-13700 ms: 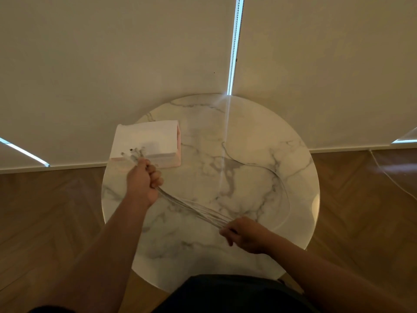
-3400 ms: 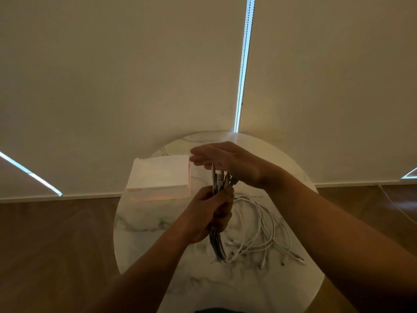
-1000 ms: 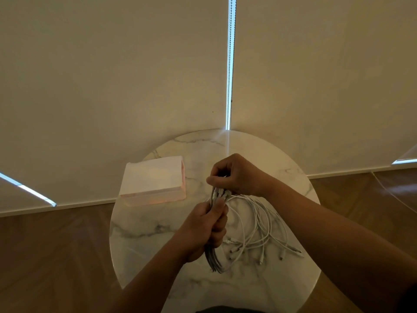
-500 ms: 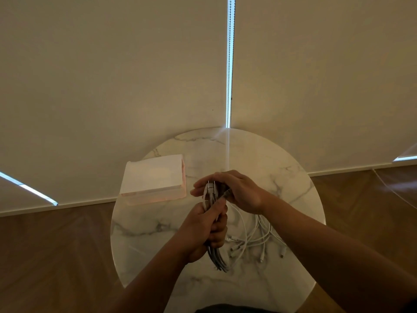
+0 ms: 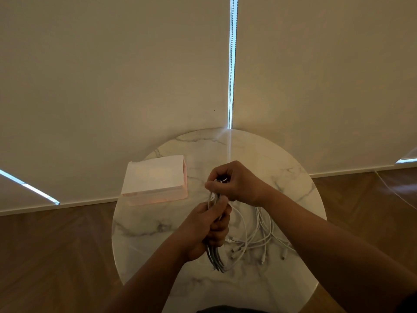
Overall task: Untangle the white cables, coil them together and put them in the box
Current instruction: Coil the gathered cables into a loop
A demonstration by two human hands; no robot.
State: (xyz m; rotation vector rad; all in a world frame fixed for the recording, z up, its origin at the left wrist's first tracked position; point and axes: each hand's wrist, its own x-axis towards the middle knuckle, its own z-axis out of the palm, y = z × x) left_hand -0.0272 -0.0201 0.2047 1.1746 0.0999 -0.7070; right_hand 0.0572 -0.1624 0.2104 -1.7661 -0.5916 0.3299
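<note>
Several white cables are gathered into one bundle above a round marble table. My left hand is closed around the middle of the bundle, holding it upright; a folded loop hangs below the fist. My right hand is curled over the plug ends at the top of the bundle, just above the left hand. The loose ends of the cables fan out on the table to the right of my left hand. A white box with pink sides sits at the table's back left, apart from both hands.
The table stands against light roller blinds with a bright gap between them. Wooden floor surrounds it. A thin cable runs over the floor at the far right.
Over the last second my right hand has stayed at the plug ends above my left fist, shifting slightly and closing over them. The left hand keeps its grip on the bundle.
</note>
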